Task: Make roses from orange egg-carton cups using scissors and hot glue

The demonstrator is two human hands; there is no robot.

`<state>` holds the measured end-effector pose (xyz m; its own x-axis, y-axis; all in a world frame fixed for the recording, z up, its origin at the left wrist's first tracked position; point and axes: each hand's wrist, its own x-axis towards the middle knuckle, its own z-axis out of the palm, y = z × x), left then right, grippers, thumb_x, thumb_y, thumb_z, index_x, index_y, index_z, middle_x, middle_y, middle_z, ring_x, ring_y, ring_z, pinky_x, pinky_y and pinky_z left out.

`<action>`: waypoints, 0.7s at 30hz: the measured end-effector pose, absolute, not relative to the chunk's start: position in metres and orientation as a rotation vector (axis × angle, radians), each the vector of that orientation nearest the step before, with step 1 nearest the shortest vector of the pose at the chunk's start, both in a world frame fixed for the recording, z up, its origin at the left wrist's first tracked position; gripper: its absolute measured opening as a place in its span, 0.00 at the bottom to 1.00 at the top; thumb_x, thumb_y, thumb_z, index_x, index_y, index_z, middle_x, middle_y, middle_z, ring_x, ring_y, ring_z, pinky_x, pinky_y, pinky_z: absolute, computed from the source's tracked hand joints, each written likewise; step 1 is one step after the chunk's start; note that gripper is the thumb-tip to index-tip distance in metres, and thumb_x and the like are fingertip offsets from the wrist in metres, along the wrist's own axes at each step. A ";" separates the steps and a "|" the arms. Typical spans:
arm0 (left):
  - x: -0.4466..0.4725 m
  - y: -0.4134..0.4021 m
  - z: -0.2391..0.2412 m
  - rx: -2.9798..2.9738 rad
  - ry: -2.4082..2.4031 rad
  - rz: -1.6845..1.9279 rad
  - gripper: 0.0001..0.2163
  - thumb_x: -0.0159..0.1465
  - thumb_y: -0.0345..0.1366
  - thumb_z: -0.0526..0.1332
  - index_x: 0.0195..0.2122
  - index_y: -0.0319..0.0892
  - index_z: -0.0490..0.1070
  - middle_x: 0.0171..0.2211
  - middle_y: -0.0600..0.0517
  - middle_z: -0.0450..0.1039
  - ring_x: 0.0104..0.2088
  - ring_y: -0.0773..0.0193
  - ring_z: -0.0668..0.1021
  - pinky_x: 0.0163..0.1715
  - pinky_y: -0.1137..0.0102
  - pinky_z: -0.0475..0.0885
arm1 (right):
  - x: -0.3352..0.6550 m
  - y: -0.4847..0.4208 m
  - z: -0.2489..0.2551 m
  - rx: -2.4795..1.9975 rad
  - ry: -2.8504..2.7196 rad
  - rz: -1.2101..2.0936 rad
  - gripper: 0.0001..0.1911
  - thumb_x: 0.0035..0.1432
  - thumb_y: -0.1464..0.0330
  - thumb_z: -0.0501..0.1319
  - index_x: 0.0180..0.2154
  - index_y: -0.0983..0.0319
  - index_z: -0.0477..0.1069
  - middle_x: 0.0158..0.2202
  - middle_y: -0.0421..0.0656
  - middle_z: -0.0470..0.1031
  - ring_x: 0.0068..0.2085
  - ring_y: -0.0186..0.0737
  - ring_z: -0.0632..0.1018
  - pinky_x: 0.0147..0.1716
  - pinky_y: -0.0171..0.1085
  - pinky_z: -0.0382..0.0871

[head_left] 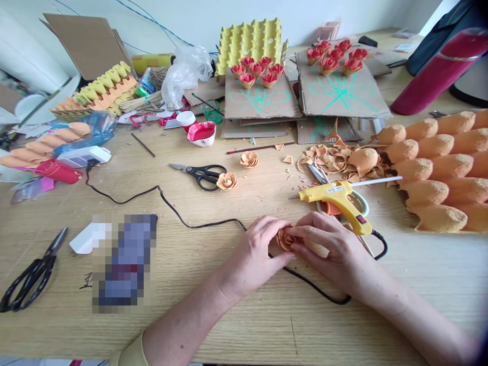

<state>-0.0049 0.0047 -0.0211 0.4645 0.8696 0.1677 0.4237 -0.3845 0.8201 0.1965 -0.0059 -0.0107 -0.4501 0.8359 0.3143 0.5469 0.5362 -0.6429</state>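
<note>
Between the fingertips of both hands is a small orange flower of layered egg-carton petals [285, 239]. My left hand [257, 249] pinches its left side, thumb below and fingers above. From the other side my right hand [330, 244] grips it, fingers resting at its top and edge. Just beyond the right hand lies a yellow glue gun [330, 197] with a white glue stick in its back. Two similar orange flowers, one [226, 181] touching black-handled scissors [202, 175] and another [249, 159] farther back, sit on the table.
Orange carton scraps [335, 160] lie beside a large orange egg tray [438, 168] at right. Cardboard pieces [263, 101] hold red flowers at the back. A black cord [198, 223] crosses the table under my hands. Black scissors [34, 279] and a blurred phone-like object [127, 259] lie left.
</note>
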 end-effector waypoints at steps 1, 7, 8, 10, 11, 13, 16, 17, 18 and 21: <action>-0.005 0.005 -0.021 1.985 1.077 0.780 0.21 0.57 0.28 0.73 0.51 0.41 0.71 0.47 0.48 0.76 0.49 0.59 0.78 0.51 0.66 0.74 | 0.198 -0.006 -0.010 -1.128 -2.122 0.623 0.09 0.67 0.73 0.61 0.46 0.58 0.76 0.40 0.45 0.76 0.39 0.41 0.77 0.40 0.41 0.72; -0.006 0.005 -0.021 1.963 1.112 0.747 0.27 0.54 0.27 0.74 0.54 0.43 0.70 0.52 0.47 0.76 0.53 0.56 0.77 0.56 0.63 0.72 | 0.207 -0.006 -0.006 -1.185 -1.983 0.533 0.12 0.67 0.75 0.60 0.48 0.57 0.76 0.40 0.43 0.76 0.41 0.39 0.77 0.41 0.39 0.72; -0.006 0.005 -0.020 1.964 1.115 0.744 0.27 0.54 0.27 0.74 0.54 0.42 0.70 0.52 0.47 0.76 0.53 0.56 0.77 0.56 0.63 0.72 | 0.207 -0.006 -0.006 -1.175 -2.006 0.526 0.12 0.66 0.75 0.60 0.48 0.57 0.76 0.40 0.43 0.76 0.41 0.39 0.77 0.41 0.39 0.72; -0.006 0.004 -0.019 1.965 1.123 0.738 0.27 0.54 0.27 0.75 0.54 0.42 0.69 0.51 0.47 0.76 0.52 0.56 0.77 0.56 0.63 0.72 | 0.206 -0.007 -0.007 -1.150 -2.058 0.512 0.12 0.66 0.75 0.61 0.48 0.57 0.76 0.41 0.44 0.76 0.42 0.40 0.77 0.43 0.41 0.71; -0.006 0.004 -0.018 1.966 1.125 0.735 0.27 0.53 0.27 0.75 0.54 0.42 0.69 0.50 0.47 0.76 0.52 0.56 0.77 0.55 0.64 0.72 | 0.205 -0.007 -0.007 -1.136 -2.081 0.510 0.12 0.66 0.75 0.61 0.49 0.58 0.76 0.42 0.44 0.76 0.42 0.40 0.77 0.44 0.41 0.71; -0.006 0.004 -0.017 1.965 1.122 0.734 0.27 0.54 0.27 0.75 0.53 0.41 0.70 0.50 0.47 0.76 0.52 0.56 0.77 0.55 0.64 0.72 | 0.202 -0.006 -0.009 -1.096 -2.121 0.533 0.12 0.66 0.75 0.62 0.49 0.58 0.75 0.43 0.44 0.76 0.43 0.40 0.77 0.45 0.42 0.71; -0.007 0.005 -0.017 1.960 1.095 0.743 0.24 0.56 0.27 0.73 0.52 0.41 0.70 0.50 0.47 0.76 0.51 0.58 0.78 0.55 0.66 0.72 | 0.198 -0.006 -0.010 -1.037 -2.164 0.577 0.10 0.66 0.75 0.62 0.47 0.59 0.76 0.44 0.45 0.77 0.43 0.40 0.76 0.44 0.42 0.70; -0.007 0.005 -0.017 1.960 1.084 0.746 0.23 0.57 0.27 0.73 0.52 0.41 0.70 0.50 0.47 0.76 0.51 0.59 0.78 0.55 0.66 0.72 | 0.197 -0.006 -0.011 -1.025 -2.171 0.577 0.10 0.66 0.75 0.62 0.47 0.59 0.76 0.45 0.45 0.78 0.44 0.41 0.76 0.43 0.43 0.70; -0.007 0.005 -0.018 1.961 1.077 0.750 0.22 0.57 0.27 0.72 0.52 0.41 0.70 0.50 0.48 0.76 0.52 0.59 0.78 0.55 0.67 0.72 | 0.195 -0.006 -0.011 -1.016 -2.173 0.572 0.10 0.66 0.75 0.62 0.46 0.59 0.76 0.45 0.45 0.78 0.44 0.41 0.76 0.43 0.43 0.70; -0.006 0.005 -0.019 1.964 1.072 0.761 0.22 0.57 0.28 0.72 0.52 0.41 0.70 0.50 0.48 0.76 0.52 0.59 0.77 0.55 0.67 0.72 | 0.194 -0.006 -0.013 -0.999 -2.172 0.562 0.09 0.66 0.76 0.62 0.46 0.59 0.77 0.44 0.44 0.79 0.43 0.40 0.76 0.43 0.42 0.70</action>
